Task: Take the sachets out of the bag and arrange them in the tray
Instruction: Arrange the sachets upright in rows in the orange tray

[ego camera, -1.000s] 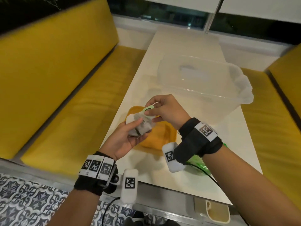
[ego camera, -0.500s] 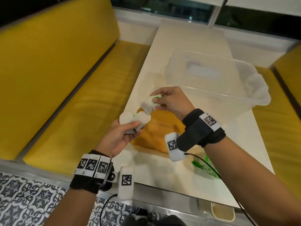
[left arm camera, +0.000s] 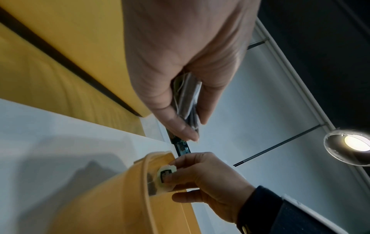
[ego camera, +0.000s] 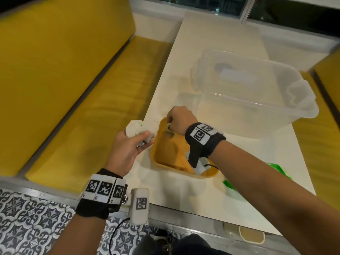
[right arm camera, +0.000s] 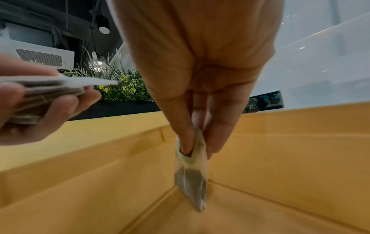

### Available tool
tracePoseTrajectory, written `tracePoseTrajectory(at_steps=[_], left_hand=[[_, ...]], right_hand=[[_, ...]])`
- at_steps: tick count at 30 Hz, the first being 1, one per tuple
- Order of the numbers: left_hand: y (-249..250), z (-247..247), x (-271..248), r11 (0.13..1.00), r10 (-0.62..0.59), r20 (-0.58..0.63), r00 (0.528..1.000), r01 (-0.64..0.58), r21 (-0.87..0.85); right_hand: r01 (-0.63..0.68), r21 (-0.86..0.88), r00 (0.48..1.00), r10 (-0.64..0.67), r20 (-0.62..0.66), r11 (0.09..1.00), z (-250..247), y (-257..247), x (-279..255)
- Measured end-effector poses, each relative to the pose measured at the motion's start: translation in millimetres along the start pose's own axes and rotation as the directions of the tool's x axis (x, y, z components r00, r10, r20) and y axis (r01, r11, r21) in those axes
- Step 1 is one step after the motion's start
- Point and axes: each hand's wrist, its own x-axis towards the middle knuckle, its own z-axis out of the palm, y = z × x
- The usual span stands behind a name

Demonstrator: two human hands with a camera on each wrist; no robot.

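A yellow tray point(ego camera: 156, 159) lies on the white table near its front edge. My right hand point(ego camera: 170, 124) pinches one sachet point(ego camera: 170, 132) by its top and holds it upright in the tray's far left corner. In the right wrist view the sachet point(right arm camera: 192, 182) hangs from thumb and fingers with its lower tip at the tray point(right arm camera: 100, 174) floor. My left hand point(ego camera: 143, 139) grips a stack of white sachets point(ego camera: 135, 128) just left of the tray, above the table's edge. The green bag point(ego camera: 229, 184) lies flat to the right, partly hidden under my right forearm.
A large clear plastic bin point(ego camera: 257, 92) stands on the table behind the tray. Yellow benches point(ego camera: 82, 116) run along both sides of the table. A patterned tile floor lies below the front edge.
My right hand drew one sachet off the stack and lowered it into the tray's far left corner. My left hand moved left with the remaining stack.
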Motion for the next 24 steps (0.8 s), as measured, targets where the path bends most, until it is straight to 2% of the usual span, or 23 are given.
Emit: tracePoseTrajectory(at_steps=[6,13,16,18,20,22,24], left_hand=[[4.2,-5.7,4.5,1.0,0.019,0.015,1.0,-0.019,-0.02],[9.3,-10.4,8.0,1.0,0.012,0.016,1.0,-0.011,-0.027],[10.3,-11.5,9.6,1.0,0.012,0.007,1.0,-0.011,-0.022],[11.0,-11.1,9.7,0.999,0.011,0.013,1.0,-0.011,-0.031],[12.2,-8.8,9.5,0.999,0.009,0.039,0.999,-0.007,-0.048],[13.5,-5.4,9.7,0.999,0.008,0.063,0.998,-0.005,-0.043],[15.7,-1.3,9.1,0.999,0.011,0.09,0.996,-0.008,-0.041]], right_hand=[[0.038,-0.07,0.999,-0.035,0.036,0.997,2.4,-5.9,4.0],[0.092,-0.246,0.995,-0.101,-0.024,0.965,-3.3,-15.4,1.2],[0.089,-0.217,0.995,-0.098,-0.028,0.972,-5.3,-16.2,2.6],[0.089,-0.115,0.993,-0.097,-0.073,0.989,-9.6,-16.4,3.8],[0.131,0.094,0.988,-0.122,-0.096,0.987,-21.2,-21.3,-0.3],[0.127,0.412,0.991,-0.129,-0.022,0.902,-38.6,-30.2,-11.6],[0.069,0.595,0.982,-0.16,0.101,0.801,-53.7,-35.6,-22.8]])
